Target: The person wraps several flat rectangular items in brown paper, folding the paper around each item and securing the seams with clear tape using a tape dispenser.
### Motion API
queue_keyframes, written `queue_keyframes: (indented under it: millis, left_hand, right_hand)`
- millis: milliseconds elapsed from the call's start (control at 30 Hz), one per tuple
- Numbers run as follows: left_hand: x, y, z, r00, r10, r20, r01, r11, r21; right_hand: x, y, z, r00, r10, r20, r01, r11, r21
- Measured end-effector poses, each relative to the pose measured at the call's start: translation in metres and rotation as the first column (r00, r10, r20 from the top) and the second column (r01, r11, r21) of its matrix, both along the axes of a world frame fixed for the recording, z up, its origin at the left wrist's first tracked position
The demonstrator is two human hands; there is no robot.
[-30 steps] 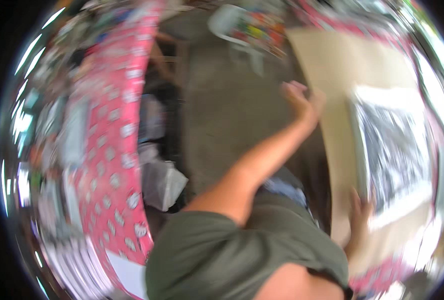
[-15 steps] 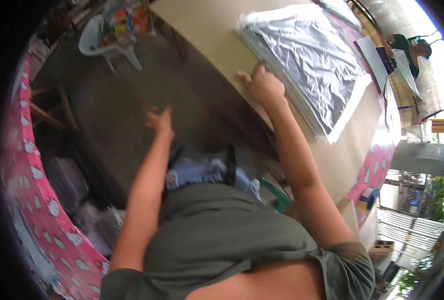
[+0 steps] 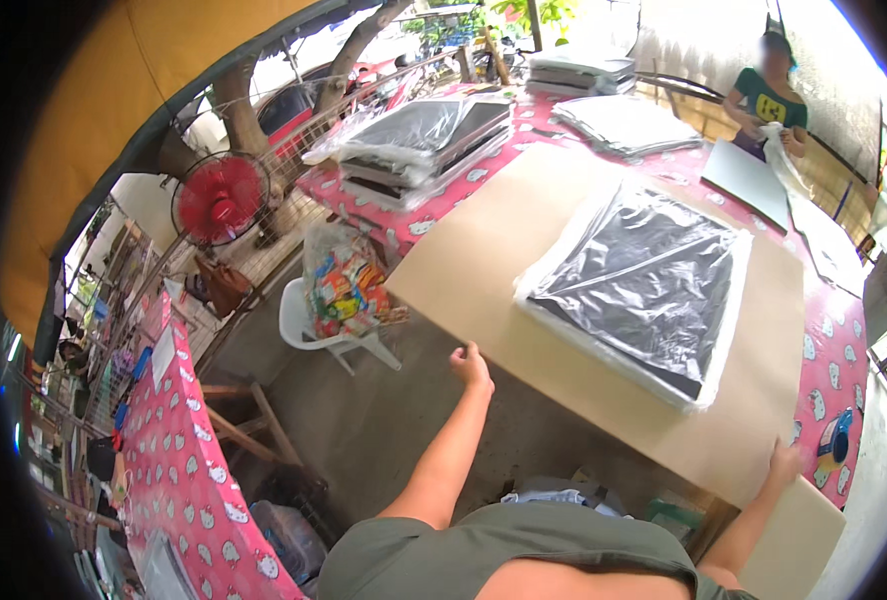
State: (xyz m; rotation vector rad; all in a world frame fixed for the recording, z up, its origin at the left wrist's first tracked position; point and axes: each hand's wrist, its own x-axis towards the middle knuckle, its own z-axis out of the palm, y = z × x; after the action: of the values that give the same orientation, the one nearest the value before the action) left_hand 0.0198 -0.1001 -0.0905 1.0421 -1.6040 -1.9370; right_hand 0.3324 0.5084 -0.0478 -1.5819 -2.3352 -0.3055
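A large brown cardboard sheet (image 3: 484, 235) lies on the table in front of me. On top of it rests a flat black panel (image 3: 644, 280) wrapped in clear, wrinkled plastic. At the sheet's near left edge is my left hand (image 3: 474, 370), its fingers curled at the rim. My right hand (image 3: 784, 465) is closed at the sheet's near right corner, slightly blurred, with some fingers hidden. Neither hand touches the wrapped panel.
Stacked wrapped panels (image 3: 424, 150) stand on the pink patterned tablecloth (image 3: 824, 350). A white plastic chair (image 3: 299, 325) holds a bag of colourful packets. A red fan (image 3: 222, 198) stands far left. Another person (image 3: 772, 100) handles white material. A blue tape roll (image 3: 836, 440) sits at right.
My view has swung, bringing the whole table into sight. My right hand has gone from beside the wrapped panel to the sheet's near right corner; my left has come to its left edge.
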Motion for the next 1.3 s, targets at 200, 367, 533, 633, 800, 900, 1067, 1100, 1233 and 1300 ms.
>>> queue_keyframes:
  millis: [200,367,533,633,800,900,1067,1100,1233,1300]
  left_hand:
    - [-0.006,0.036,0.03,0.986,0.163,-0.02,-0.161,0.984,0.072]
    - [-0.012,0.023,0.05,0.973,0.16,-0.165,-0.138,0.981,0.137]
    - [-0.003,0.031,0.047,0.984,0.166,-0.065,-0.156,0.978,0.142]
    - [-0.012,0.025,0.054,0.963,0.181,-0.2,-0.148,0.975,0.169]
    - [-0.036,0.004,0.049,0.957,0.108,-0.27,-0.085,0.992,0.095]
    - [-0.045,0.001,0.061,0.982,0.074,-0.176,-0.059,0.994,0.091]
    - [-0.033,-0.006,0.055,0.998,0.033,-0.055,-0.031,0.998,0.05]
    - [-0.036,-0.011,0.051,0.999,-0.005,-0.053,0.007,0.999,0.05]
    - [-0.036,0.001,0.048,0.995,-0.079,0.059,0.096,0.923,-0.374]
    - [-0.025,0.047,0.102,0.98,-0.19,0.051,0.196,0.97,-0.147]
  right_hand:
    - [-0.001,-0.036,0.064,0.973,-0.21,0.1,0.225,0.958,-0.18]
    - [-0.02,0.001,0.052,0.948,0.172,0.267,-0.097,0.958,-0.271]
    - [-0.023,0.034,0.043,0.95,-0.058,-0.306,-0.187,0.681,-0.708]
    - [-0.014,0.036,0.061,0.914,-0.143,-0.381,-0.271,0.486,-0.831]
    - [-0.011,0.042,0.058,0.852,0.059,-0.52,-0.449,0.593,-0.668]
    - [-0.023,0.017,0.081,0.869,0.224,-0.442,-0.45,0.729,-0.516]
    - [-0.036,-0.012,0.123,0.904,0.367,-0.219,-0.425,0.83,-0.361]
    - [-0.039,-0.022,0.133,0.91,0.366,-0.195,-0.414,0.833,-0.367]
    - [-0.038,-0.019,0.121,0.903,0.405,-0.142,-0.429,0.839,-0.335]
    - [-0.038,-0.016,0.125,0.9,0.432,-0.056,-0.433,0.874,-0.22]
